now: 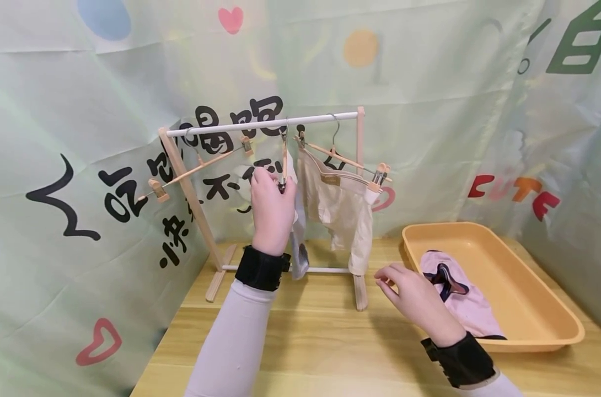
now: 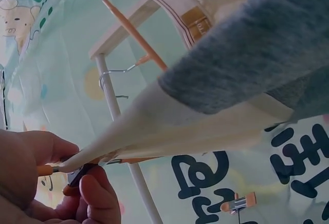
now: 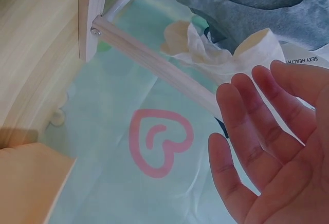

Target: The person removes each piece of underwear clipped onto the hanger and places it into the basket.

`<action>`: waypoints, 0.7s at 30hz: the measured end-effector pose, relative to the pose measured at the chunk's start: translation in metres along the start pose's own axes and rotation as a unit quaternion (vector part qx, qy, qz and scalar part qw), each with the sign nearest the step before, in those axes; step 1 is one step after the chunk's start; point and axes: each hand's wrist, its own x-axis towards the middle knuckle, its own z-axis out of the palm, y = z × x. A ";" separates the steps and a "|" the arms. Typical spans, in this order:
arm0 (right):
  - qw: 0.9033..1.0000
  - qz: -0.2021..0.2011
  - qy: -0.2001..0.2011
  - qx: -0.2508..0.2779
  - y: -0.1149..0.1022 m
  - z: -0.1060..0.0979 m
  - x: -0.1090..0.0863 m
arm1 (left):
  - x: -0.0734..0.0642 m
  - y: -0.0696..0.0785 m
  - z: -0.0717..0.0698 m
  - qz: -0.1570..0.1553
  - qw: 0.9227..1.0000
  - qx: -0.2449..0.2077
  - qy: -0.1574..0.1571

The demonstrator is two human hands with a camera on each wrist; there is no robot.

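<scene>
My left hand (image 1: 272,207) is raised at the middle hanger and pinches its clip (image 2: 77,176) between thumb and fingers. A white-and-grey garment (image 2: 247,49) hangs from this hanger, its white edge at the clip; in the head view my hand hides much of it. To the right, cream underpants (image 1: 337,201) hang from a second clip hanger (image 1: 347,160). My right hand (image 1: 414,298) hovers between the rack and the basin, fingers relaxed and holding nothing; the right wrist view shows its palm and spread fingers (image 3: 252,136).
A small rack with a white rail (image 1: 261,124) and wooden legs stands on the wooden table (image 1: 310,336). A bare clip hanger (image 1: 201,165) hangs at the rail's left. On the right sits an orange basin (image 1: 538,309) holding a pink garment with dark trim (image 1: 471,309). Printed cloth surrounds the table.
</scene>
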 end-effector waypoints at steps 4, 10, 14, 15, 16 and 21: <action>1.000 0.001 0.000 0.003 0.000 0.000 0.000 | 0.001 -0.001 -0.003 0.005 1.000 -0.005 0.013; 1.000 0.000 0.001 0.003 -0.001 0.001 -0.001 | 0.001 -0.004 -0.009 0.006 0.999 -0.017 0.029; 1.000 0.003 -0.003 0.002 -0.001 0.001 -0.001 | 0.000 -0.005 -0.015 0.010 0.999 -0.028 0.033; 1.000 0.004 -0.004 0.002 -0.001 0.001 -0.001 | 0.000 -0.006 -0.016 0.010 0.999 -0.031 0.033; 1.000 0.005 -0.005 0.002 -0.001 0.001 -0.001 | -0.001 -0.006 -0.017 0.011 0.999 -0.033 0.033; 1.000 0.007 -0.008 0.002 -0.001 0.001 -0.001 | -0.004 -0.008 -0.022 0.012 0.999 -0.040 0.034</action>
